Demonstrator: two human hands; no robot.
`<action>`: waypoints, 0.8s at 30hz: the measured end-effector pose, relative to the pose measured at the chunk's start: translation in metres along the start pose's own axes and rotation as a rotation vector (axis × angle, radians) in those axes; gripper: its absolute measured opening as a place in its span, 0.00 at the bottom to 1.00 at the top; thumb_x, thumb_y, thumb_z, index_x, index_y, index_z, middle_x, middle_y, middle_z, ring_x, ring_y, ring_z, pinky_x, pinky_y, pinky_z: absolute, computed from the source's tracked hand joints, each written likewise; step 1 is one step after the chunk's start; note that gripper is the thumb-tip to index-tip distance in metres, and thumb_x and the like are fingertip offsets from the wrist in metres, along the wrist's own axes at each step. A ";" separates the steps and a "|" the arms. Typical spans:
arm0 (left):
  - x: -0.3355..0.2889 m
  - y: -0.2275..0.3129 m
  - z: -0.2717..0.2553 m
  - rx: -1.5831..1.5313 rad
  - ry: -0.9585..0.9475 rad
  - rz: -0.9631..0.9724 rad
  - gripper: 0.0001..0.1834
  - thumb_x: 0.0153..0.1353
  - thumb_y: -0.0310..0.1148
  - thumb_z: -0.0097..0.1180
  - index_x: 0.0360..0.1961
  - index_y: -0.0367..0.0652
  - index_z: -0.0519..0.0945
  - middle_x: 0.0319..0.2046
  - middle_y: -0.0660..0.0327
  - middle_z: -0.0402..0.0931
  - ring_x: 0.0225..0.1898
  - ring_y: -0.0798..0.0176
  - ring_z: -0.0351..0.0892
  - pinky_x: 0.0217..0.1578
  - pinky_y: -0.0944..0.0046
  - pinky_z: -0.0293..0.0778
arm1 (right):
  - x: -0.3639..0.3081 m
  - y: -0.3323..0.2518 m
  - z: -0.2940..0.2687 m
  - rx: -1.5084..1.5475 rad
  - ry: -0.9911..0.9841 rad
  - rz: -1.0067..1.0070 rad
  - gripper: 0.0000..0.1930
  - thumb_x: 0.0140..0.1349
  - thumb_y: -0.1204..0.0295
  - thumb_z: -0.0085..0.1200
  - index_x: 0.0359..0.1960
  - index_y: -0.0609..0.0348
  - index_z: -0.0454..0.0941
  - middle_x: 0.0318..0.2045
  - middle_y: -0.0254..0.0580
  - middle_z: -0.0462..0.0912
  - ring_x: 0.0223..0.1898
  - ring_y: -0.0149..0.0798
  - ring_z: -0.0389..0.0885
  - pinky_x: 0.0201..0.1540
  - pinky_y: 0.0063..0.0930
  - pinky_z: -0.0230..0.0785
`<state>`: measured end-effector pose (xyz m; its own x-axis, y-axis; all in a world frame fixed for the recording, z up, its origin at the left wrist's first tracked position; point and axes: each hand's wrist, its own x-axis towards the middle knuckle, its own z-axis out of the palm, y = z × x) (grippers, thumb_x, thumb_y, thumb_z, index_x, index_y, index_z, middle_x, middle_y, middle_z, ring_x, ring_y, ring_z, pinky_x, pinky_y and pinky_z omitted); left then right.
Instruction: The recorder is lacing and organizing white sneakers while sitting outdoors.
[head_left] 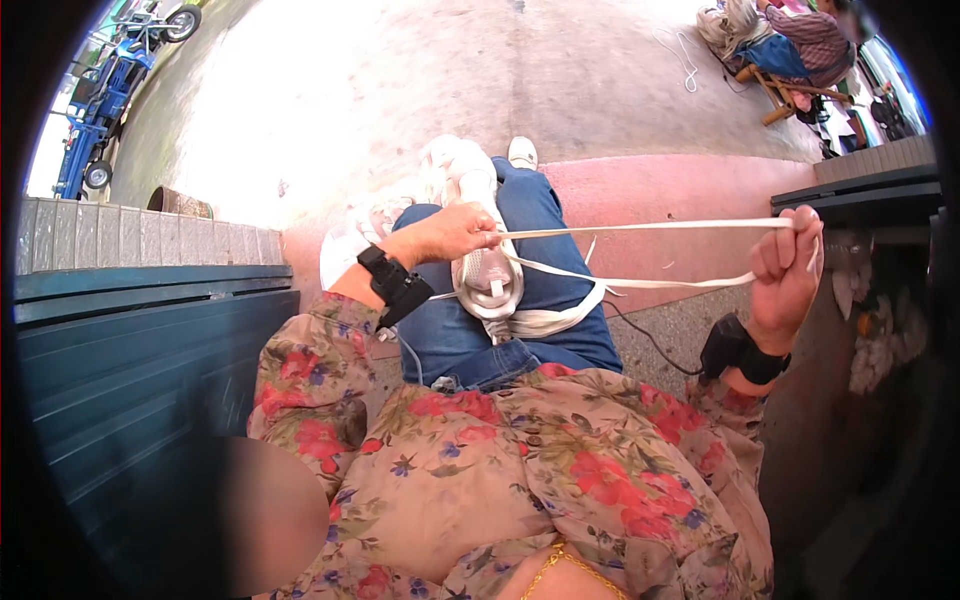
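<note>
A pale sneaker (pixel 487 285) lies on my lap between my thighs. Over its upper part my left hand (pixel 455 232) is closed, pinching a flat white shoelace (pixel 640 228) between thumb and fingers. That lace runs taut to the right, where my right hand (pixel 785 265) is raised and wrapped round its end. A lower strand also comes from my right hand and sags back toward the sneaker. Across my right thigh rests a bundle of loose white laces (pixel 555 318). My left fingers partly cover the sneaker's lacing, so its eyelets do not show clearly.
More pale shoes (pixel 455 165) lie beyond my knees, partly washed out by glare. Dark blue panels (pixel 130 370) stand at my left, and a dark cabinet (pixel 870 210) is close by my right hand. Another person (pixel 815 45) sits at far right; a blue three-wheeler (pixel 95 110) is far left.
</note>
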<state>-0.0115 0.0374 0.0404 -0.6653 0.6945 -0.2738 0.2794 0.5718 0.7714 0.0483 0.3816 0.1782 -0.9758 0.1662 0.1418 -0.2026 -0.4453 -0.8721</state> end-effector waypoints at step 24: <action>-0.081 -0.036 -0.019 -0.650 0.655 -0.338 0.12 0.58 0.36 0.46 0.25 0.39 0.76 0.20 0.66 0.70 0.23 0.74 0.68 0.25 0.73 0.66 | -0.046 0.220 0.020 -0.877 -0.503 0.276 0.12 0.60 0.66 0.39 0.33 0.61 0.73 0.31 0.53 0.77 0.36 0.52 0.74 0.36 0.36 0.66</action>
<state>0.0193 -0.0480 0.0454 -0.9472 0.0465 -0.3173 -0.3015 0.2081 0.9305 0.0466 0.2579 -0.0109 -0.9413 -0.3190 -0.1105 -0.0341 0.4155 -0.9090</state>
